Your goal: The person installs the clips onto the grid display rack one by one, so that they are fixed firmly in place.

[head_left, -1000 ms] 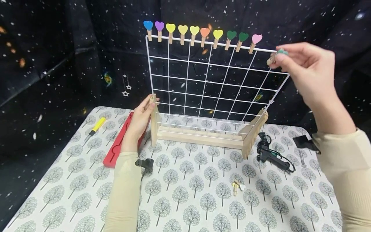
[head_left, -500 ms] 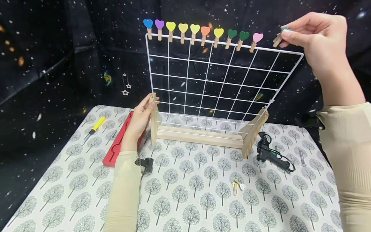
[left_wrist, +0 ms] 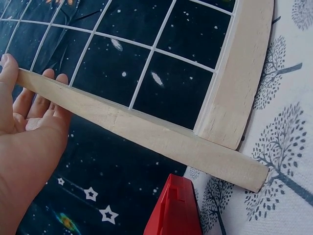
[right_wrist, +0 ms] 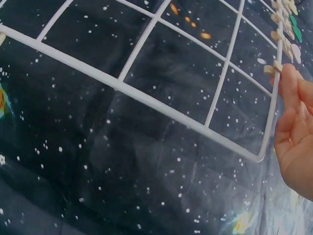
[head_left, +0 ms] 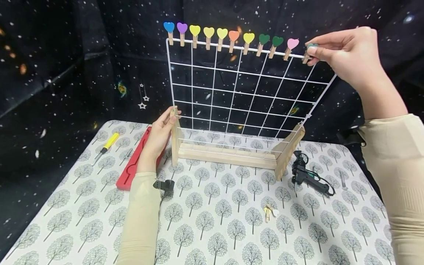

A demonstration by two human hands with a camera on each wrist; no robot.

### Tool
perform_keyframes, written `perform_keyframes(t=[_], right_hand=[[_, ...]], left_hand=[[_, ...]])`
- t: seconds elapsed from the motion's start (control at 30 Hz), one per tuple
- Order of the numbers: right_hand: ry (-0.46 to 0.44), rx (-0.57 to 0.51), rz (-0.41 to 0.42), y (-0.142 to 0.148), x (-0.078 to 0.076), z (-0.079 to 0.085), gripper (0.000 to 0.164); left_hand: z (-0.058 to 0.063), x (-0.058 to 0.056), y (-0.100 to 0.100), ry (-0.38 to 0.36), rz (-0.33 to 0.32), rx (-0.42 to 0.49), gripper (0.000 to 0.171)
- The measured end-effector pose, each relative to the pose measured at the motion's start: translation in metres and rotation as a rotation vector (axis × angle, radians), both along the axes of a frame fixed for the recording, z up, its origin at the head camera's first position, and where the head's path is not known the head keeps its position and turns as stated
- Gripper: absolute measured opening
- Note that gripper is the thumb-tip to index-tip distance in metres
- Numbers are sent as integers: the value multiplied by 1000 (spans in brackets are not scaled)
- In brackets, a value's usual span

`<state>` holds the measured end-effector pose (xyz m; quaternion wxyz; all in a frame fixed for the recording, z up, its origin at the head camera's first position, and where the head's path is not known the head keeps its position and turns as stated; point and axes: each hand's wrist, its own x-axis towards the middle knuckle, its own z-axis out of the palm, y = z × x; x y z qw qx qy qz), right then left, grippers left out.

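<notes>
A white wire grid [head_left: 238, 88] stands upright in a wooden stand [head_left: 228, 154] on the table. Several heart-topped wooden clothespins [head_left: 233, 38] in many colours line its top wire. My right hand [head_left: 344, 51] pinches a teal-topped clothespin [head_left: 309, 51] at the top wire near the grid's right corner, just right of the pink one [head_left: 290, 46]. In the right wrist view the clothespin [right_wrist: 274, 67] sits on the grid's edge wire by my fingertip. My left hand [head_left: 159, 134] rests with straight fingers against the stand's left upright [left_wrist: 98, 110].
A red tray [head_left: 135, 160], a yellow-handled screwdriver [head_left: 107, 143] and a black clip [head_left: 163, 184] lie at the left. A black glue gun [head_left: 306, 176] lies right of the stand. One loose clothespin [head_left: 269, 212] lies on the tree-print tablecloth [head_left: 232, 228]. Dark starry cloth hangs behind.
My right hand rose with the clothespin, then came down and left, bringing it onto the top wire beside the pink pin. The left hand stayed on the stand.
</notes>
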<state>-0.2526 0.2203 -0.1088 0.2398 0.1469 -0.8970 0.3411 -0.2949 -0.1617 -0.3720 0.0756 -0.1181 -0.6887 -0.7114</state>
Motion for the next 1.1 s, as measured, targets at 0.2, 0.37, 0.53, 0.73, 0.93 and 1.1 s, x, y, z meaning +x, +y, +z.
perform_keyframes(t=[0.2,0.37,0.53,0.73,0.93,1.1], right_hand=[[-5,23,-24,1,-4,-3,28],[-12,86,-63,1,-3,-4,30],[11,104,-77,1,1,-8,35],[109,24,-61,0,12,-20,40],[299,-20,20,2,23,-40,34],[415,-82,110,-3,39,-63,24]], left_hand=[[0,0,0,-5,3,6,46],[2,1,1,2,-10,20,45],[9,9,3,25,-36,55,48],[15,14,5,28,-29,46,48],[15,14,5,22,-31,45,49],[15,15,6,16,-35,56,48]])
